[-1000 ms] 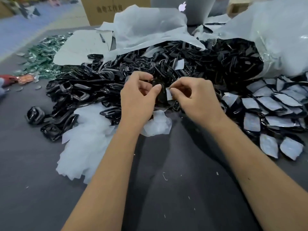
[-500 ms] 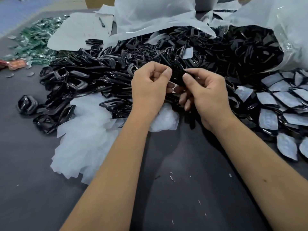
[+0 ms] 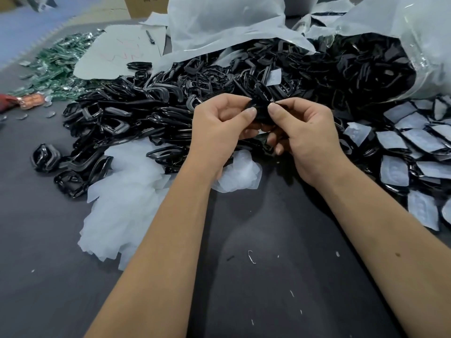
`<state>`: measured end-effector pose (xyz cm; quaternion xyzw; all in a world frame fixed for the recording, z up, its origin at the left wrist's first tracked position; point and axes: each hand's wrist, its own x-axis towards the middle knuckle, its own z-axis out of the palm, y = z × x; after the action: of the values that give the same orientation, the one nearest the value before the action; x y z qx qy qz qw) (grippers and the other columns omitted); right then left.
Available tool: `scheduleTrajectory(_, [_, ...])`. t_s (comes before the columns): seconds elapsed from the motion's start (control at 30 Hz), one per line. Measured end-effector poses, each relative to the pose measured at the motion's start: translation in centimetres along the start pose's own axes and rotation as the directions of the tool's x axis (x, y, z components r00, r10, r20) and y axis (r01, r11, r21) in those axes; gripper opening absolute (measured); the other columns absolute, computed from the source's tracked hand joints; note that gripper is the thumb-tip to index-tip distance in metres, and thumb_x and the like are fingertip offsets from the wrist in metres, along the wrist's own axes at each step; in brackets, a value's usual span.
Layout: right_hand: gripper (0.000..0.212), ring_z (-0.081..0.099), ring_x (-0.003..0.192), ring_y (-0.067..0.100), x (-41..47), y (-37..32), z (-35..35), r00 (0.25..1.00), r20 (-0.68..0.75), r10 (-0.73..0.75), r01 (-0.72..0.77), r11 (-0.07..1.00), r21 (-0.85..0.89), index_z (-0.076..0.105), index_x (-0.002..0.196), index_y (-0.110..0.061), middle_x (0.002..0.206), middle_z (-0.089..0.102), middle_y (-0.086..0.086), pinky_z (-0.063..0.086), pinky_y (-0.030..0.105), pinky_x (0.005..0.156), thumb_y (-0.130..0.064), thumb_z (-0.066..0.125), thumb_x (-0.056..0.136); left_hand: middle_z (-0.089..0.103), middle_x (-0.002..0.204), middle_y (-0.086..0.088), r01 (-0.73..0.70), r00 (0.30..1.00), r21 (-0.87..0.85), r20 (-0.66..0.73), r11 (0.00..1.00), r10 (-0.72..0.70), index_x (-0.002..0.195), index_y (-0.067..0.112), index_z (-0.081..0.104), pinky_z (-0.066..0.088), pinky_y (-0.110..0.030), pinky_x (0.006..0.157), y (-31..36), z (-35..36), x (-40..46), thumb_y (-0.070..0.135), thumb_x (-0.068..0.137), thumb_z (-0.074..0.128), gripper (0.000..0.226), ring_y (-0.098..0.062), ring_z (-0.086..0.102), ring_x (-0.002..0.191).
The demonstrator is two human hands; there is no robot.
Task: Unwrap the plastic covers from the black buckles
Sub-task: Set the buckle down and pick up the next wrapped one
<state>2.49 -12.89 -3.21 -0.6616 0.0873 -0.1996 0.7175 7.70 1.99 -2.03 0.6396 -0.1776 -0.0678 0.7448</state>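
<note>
A single black buckle (image 3: 261, 112) is held between both hands above the near edge of a large heap of black buckles (image 3: 170, 93). My left hand (image 3: 219, 128) pinches its left side between thumb and forefinger. My right hand (image 3: 302, 132) pinches its right side the same way. Whether any plastic cover is still on this buckle I cannot tell. Peeled-off translucent plastic covers (image 3: 127, 198) lie in a pile under and left of my left forearm. Buckles with white covers on them (image 3: 400, 162) lie spread out at the right.
A big clear plastic bag (image 3: 424, 45) spills buckles at the back right. White paper sheets (image 3: 219, 23) and a cardboard box (image 3: 146, 6) stand behind the heap. Green shiny pieces (image 3: 56, 59) lie at the back left. The dark table (image 3: 268, 276) carries small scraps near me.
The white cover piece that my right hand pinched a second ago is gone from view. Both hands have risen slightly and drawn together on the bare-looking black buckle.
</note>
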Motion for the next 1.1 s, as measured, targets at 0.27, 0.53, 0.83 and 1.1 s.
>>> scheduleTrajectory(0.27, [0.019,0.066,0.08,0.018,-0.1,0.0,-0.4,0.998,0.065,0.023,-0.025,0.999,0.034,0.074,0.104,-0.016,0.087,0.071,0.005,0.05,0.024,0.054,-0.008,0.081,0.088,0.072,0.073,-0.005,0.05,0.997,0.008,-0.059,0.999,-0.049,0.085,0.008,0.069,0.055,-0.023,0.063,0.1,0.0,0.1,0.006,0.094,0.073,0.01,-0.015,0.069,0.064])
scheduleTrajectory(0.53, [0.033,0.064,0.085,0.015,0.2,-0.2,-1.5,0.946,0.322,0.038,-0.103,0.977,0.187,0.074,0.116,-0.019,0.106,0.066,0.01,0.051,0.024,0.06,-0.004,0.074,0.086,0.068,0.077,-0.003,0.162,0.987,-0.077,0.021,0.984,-0.161,0.078,0.012,0.065,0.054,-0.023,0.063,0.7,0.0,0.1,0.024,0.101,0.067,0.026,-0.013,0.065,0.069])
scheduleTrajectory(0.83, [0.03,0.059,0.083,0.027,0.0,0.0,-0.9,0.967,0.256,-0.014,-0.05,0.968,0.244,0.074,0.118,-0.014,0.102,0.073,0.009,0.049,0.022,0.057,0.004,0.059,0.098,0.058,0.065,-0.003,0.149,0.989,-0.088,0.0,0.985,-0.15,0.082,0.01,0.065,0.054,-0.02,0.066,0.1,1.4,0.2,0.01,0.099,0.067,0.017,-0.006,0.059,0.061])
scheduleTrajectory(1.1, [0.008,0.068,0.083,0.011,-0.1,0.5,0.1,0.954,0.053,-0.296,0.3,0.925,-0.232,0.077,0.096,-0.016,0.096,0.077,0.001,0.055,0.028,0.073,-0.011,0.078,0.091,0.066,0.081,-0.016,0.105,0.985,-0.054,-0.129,0.993,-0.111,0.082,0.003,0.064,0.059,-0.025,0.066,-0.2,1.8,0.6,0.01,0.102,0.063,0.022,-0.018,0.068,0.074])
